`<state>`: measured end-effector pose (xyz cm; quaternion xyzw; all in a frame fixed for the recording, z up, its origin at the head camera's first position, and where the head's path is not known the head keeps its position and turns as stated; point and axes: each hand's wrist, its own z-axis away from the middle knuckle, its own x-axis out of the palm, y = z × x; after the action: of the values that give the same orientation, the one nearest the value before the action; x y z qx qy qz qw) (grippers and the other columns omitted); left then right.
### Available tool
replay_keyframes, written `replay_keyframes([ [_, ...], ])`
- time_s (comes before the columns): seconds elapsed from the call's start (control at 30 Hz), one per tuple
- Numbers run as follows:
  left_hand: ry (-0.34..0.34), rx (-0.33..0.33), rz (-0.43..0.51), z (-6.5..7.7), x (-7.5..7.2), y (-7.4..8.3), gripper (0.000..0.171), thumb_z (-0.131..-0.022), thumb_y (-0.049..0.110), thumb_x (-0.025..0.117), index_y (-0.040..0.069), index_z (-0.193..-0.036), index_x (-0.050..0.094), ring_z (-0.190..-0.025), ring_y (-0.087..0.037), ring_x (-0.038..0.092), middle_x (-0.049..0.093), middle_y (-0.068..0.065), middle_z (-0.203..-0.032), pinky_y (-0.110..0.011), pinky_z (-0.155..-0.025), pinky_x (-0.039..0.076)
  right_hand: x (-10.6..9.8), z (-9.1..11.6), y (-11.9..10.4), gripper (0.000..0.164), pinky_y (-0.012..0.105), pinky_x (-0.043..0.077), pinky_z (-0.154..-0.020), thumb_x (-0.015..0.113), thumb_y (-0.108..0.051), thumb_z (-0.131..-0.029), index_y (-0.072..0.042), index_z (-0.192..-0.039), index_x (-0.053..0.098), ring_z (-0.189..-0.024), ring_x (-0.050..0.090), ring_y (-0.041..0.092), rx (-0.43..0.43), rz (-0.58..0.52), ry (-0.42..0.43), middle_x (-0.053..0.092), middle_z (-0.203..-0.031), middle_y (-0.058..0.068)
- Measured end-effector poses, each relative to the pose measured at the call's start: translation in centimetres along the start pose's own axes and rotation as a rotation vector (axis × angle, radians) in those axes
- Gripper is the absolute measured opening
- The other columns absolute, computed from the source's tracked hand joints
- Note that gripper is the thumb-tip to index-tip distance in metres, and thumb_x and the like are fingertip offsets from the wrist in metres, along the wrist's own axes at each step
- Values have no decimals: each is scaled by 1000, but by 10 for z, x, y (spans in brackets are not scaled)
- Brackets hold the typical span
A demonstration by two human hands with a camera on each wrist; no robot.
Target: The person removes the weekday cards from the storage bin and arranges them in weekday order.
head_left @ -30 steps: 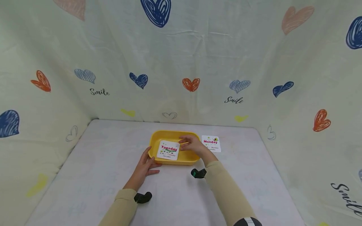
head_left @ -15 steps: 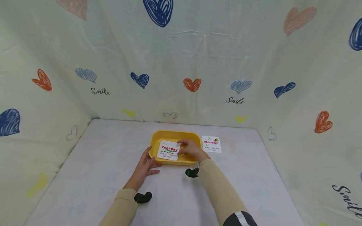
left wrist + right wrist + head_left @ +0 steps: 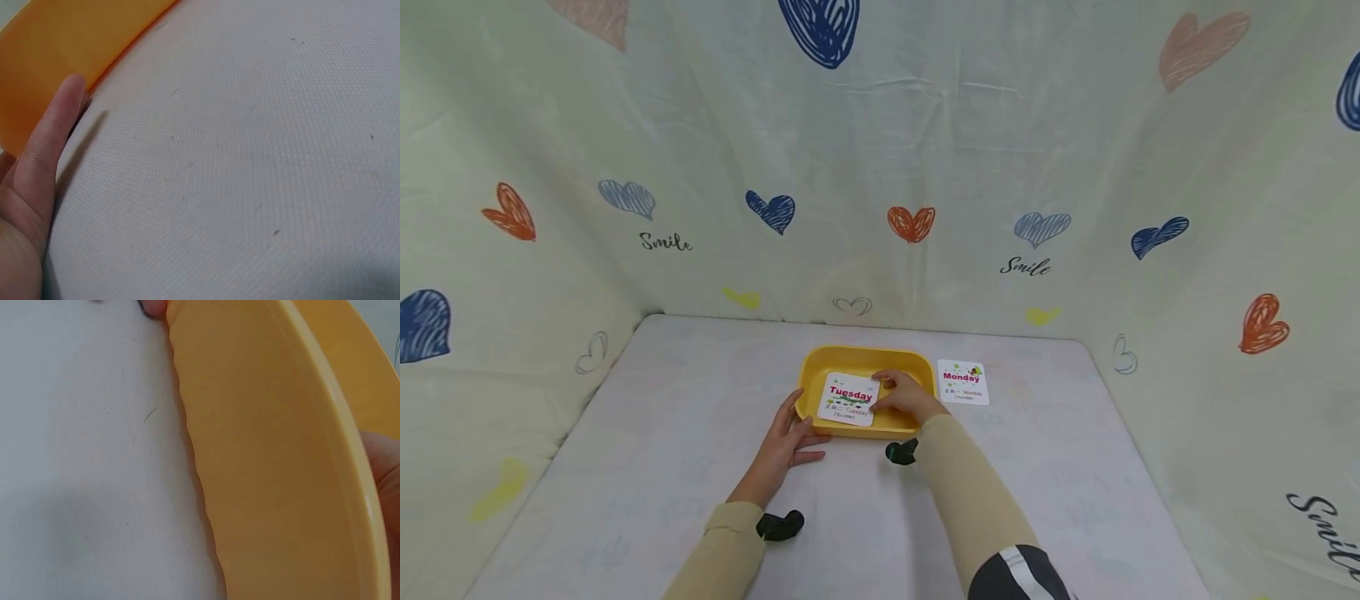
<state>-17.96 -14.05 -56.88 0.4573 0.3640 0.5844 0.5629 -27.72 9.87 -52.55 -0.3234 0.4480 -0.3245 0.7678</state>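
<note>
A shallow yellow tray (image 3: pixel 891 432) lies on the white table. In it, a white "Tuesday" card (image 3: pixel 844 398) leans to the left side. My right hand (image 3: pixel 908 396) reaches into the tray and pinches the card's right edge between thumb and finger. My left hand (image 3: pixel 786 439) holds the tray at its front left corner, one finger along the left rim. In the left wrist view a straight finger (image 3: pixel 53 137) lies against the tray wall (image 3: pixel 50 56). The right wrist view shows the tray's outer wall (image 3: pixel 250 450), with part of the right hand (image 3: pixel 384 462) behind the rim.
A "Monday" card (image 3: pixel 963 382) lies flat on the table, just right of the tray. Behind the table (image 3: pixel 700 375) hangs a pale curtain (image 3: pixel 850 150) printed with hearts.
My right hand has moved left and down slightly, from reaching over the tray to the Tuesday card's right edge, and its fingers have closed there. The left hand has stayed at the tray's corner.
</note>
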Motion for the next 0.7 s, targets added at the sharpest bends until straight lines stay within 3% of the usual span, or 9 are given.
replay_keyframes([
  [0.43,23,7,1,0,4,0,60,-101,36,53,48,-150,21,-103,-27,66,17,-1,-160,-40,-81,57,2,-10,2,56,35,46,-92,85,-10,-75,-16,-126,62,-98,48,25,38,-5,53,51,-105,8],
  [0.7,29,-7,-21,1,3,1,59,-101,36,52,51,-149,21,-105,-26,66,18,2,-160,-40,-82,57,5,-9,0,59,36,46,-95,86,-9,-73,-13,-126,61,-99,49,26,41,3,60,52,-106,8],
])
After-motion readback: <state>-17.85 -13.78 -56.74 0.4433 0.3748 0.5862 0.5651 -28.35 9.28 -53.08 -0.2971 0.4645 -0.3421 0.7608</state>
